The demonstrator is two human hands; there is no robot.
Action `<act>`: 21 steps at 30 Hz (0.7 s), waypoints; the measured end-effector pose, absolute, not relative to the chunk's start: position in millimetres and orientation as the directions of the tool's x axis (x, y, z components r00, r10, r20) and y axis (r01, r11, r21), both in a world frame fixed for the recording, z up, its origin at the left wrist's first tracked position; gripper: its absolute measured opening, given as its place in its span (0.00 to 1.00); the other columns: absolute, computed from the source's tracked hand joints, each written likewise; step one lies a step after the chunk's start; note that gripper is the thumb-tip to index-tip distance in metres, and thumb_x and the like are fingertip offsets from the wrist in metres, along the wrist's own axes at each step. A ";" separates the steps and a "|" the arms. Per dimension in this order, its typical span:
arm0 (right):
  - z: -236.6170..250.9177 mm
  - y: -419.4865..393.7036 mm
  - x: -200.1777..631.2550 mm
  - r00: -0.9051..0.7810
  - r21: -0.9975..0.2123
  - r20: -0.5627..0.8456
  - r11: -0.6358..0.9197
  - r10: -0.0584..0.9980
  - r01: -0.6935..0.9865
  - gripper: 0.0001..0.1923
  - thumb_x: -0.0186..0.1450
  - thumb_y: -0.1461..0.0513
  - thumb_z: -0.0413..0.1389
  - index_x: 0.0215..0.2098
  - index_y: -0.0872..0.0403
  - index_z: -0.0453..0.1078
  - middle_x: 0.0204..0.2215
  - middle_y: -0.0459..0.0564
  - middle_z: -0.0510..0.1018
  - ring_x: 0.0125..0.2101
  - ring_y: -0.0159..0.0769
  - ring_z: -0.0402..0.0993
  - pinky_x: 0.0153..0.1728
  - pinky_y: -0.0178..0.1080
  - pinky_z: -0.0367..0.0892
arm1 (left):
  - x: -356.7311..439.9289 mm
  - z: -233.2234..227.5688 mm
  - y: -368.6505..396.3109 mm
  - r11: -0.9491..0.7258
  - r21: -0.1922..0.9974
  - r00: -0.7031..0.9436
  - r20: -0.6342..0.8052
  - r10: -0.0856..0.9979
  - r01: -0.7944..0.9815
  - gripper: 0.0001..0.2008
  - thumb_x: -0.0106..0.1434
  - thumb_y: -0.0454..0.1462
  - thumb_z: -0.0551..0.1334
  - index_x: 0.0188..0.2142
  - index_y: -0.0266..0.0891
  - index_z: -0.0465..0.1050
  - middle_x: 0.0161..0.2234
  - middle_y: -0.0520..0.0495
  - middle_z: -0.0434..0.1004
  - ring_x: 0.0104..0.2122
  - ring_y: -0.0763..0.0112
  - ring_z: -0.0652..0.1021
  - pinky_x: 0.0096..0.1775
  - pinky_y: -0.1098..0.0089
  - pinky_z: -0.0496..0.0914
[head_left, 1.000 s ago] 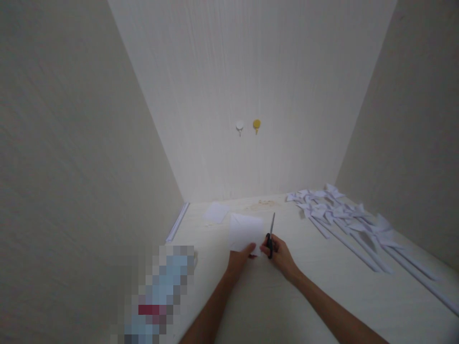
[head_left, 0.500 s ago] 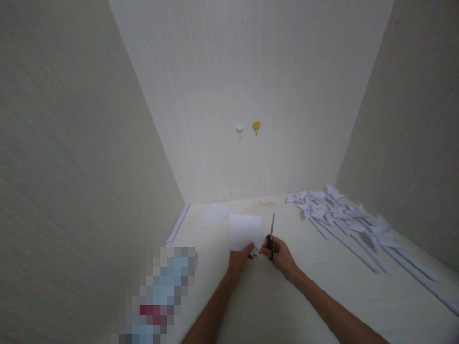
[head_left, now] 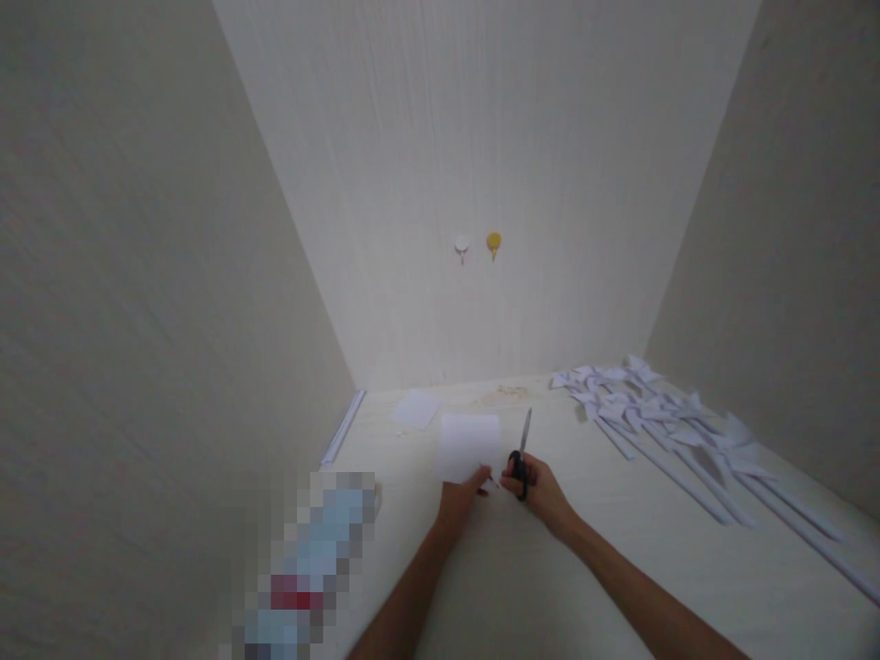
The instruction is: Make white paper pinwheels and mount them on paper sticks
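Observation:
A white sheet of paper (head_left: pixel 469 445) is pinched at its lower right edge by my left hand (head_left: pixel 460 504), thumb on top. A thin, small piece (head_left: pixel 492 478) sticks out beside that thumb; it is too small to name. Just to the right, my right hand (head_left: pixel 544 493) grips black-handled scissors (head_left: pixel 526 433) around the handles. The blades point up and away and look closed together, apart from the paper. My fingertips on both sides are close to each other, with a narrow gap between them.
Several white paper pinwheels (head_left: pixel 622 408) with rolled paper sticks (head_left: pixel 694 486) lie at the right. A square paper (head_left: pixel 415 410) and a long white paper roll (head_left: pixel 343 428) lie left. Small tan bits (head_left: pixel 512 391) are near the back wall, which bears two hooks. A blurred-out object (head_left: pixel 323 541) is lower left.
The scissors have tilted and shifted slightly to the right. My left fingers have drawn in a little at the paper's edge. The hold on both things is the same.

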State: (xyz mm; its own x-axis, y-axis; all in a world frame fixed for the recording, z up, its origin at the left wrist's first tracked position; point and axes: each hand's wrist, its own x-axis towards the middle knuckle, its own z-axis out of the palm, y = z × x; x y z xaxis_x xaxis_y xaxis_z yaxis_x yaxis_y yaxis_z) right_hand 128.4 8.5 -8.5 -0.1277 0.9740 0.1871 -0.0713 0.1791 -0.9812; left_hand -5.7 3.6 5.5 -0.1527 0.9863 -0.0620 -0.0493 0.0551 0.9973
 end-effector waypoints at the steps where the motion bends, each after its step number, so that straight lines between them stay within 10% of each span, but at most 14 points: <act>1: -8.1 7.7 128.1 -0.142 -0.981 0.187 0.178 0.972 -0.077 0.13 0.44 0.59 0.59 0.21 0.55 0.60 0.18 0.41 0.67 0.19 0.27 0.62 0.20 0.31 0.57 | -5.8 4.9 3.9 0.057 0.997 -0.156 -0.065 0.986 -0.055 0.07 0.42 0.37 0.63 0.20 0.35 0.71 0.21 0.49 0.74 0.22 0.70 0.73 0.22 0.74 0.68; 21: -4.7 6.1 125.4 -0.078 -0.985 0.170 0.170 0.982 0.003 0.12 0.40 0.61 0.60 0.18 0.55 0.60 0.13 0.39 0.63 0.16 0.26 0.58 0.17 0.30 0.55 | -5.4 10.1 0.1 0.042 0.998 -0.103 -0.045 0.994 -0.038 0.06 0.42 0.36 0.62 0.22 0.35 0.71 0.22 0.49 0.74 0.23 0.68 0.74 0.22 0.72 0.69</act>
